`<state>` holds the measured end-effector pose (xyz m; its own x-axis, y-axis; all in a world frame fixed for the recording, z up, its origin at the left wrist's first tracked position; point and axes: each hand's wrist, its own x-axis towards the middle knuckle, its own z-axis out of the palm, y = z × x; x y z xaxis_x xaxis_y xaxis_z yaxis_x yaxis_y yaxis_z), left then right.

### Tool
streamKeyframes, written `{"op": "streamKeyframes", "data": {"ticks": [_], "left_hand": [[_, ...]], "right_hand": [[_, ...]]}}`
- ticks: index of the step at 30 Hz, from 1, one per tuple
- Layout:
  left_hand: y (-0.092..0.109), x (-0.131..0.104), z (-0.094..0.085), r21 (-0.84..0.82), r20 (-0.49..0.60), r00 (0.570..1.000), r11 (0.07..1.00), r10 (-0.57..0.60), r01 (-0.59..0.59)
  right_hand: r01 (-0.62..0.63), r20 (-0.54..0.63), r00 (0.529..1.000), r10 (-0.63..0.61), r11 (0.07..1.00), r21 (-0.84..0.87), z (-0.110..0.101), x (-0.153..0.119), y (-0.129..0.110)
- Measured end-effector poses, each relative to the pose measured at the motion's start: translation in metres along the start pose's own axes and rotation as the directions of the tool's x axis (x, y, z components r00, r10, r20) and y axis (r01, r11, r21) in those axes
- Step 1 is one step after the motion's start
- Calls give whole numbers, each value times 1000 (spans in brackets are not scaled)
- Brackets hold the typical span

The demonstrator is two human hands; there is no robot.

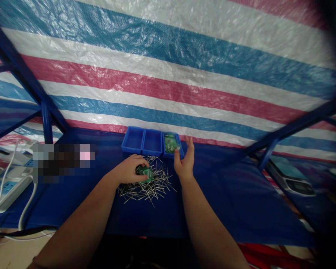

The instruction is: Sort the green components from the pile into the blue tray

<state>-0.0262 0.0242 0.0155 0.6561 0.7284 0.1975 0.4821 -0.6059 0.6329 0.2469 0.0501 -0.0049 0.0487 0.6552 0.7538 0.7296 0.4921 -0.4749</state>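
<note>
My left hand [131,170] is closed around a small green plastic packet [146,173], just above a loose pile of thin metal nails or pins [154,190]. What is inside that packet I cannot make out. My right hand [185,162] has its fingers apart, thumb toward the front right edge of a blue bin [181,152]. More green packets [170,143] lie in this bin. To its left stand two more blue bins, a middle bin [152,152] and a left bin [132,150], with nothing visible inside.
A blue cloth [221,209] covers the table. Behind rises a striped plastic sheet [168,89] on blue metal frame bars [47,121]. Power strips [12,194] with white cables lie at left. At far right is a digital scale [300,186].
</note>
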Motion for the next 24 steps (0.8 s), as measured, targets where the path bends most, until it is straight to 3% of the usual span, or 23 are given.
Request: {"op": "streamKeyframes", "data": {"ticks": [6, 14, 18, 24], "left_hand": [[1, 0, -1, -17, -5, 1000, 1000, -2, 2], [2, 0, -1, -17, -7, 1000, 1000, -6, 6], [1, 0, -1, -18, -6, 1000, 1000, -4, 3], [1, 0, -1, -11, -2, 1000, 1000, -7, 7]], "right_hand": [[63, -28, 997, -67, 991, -115, 0, 1, 0], [-5, -118, 993, -2, 999, -54, -5, 1, -6], [-5, -81, 997, 10, 998, 67, -7, -1, -7], [-5, -82, 997, 8, 999, 40, -11, -3, -9]]}}
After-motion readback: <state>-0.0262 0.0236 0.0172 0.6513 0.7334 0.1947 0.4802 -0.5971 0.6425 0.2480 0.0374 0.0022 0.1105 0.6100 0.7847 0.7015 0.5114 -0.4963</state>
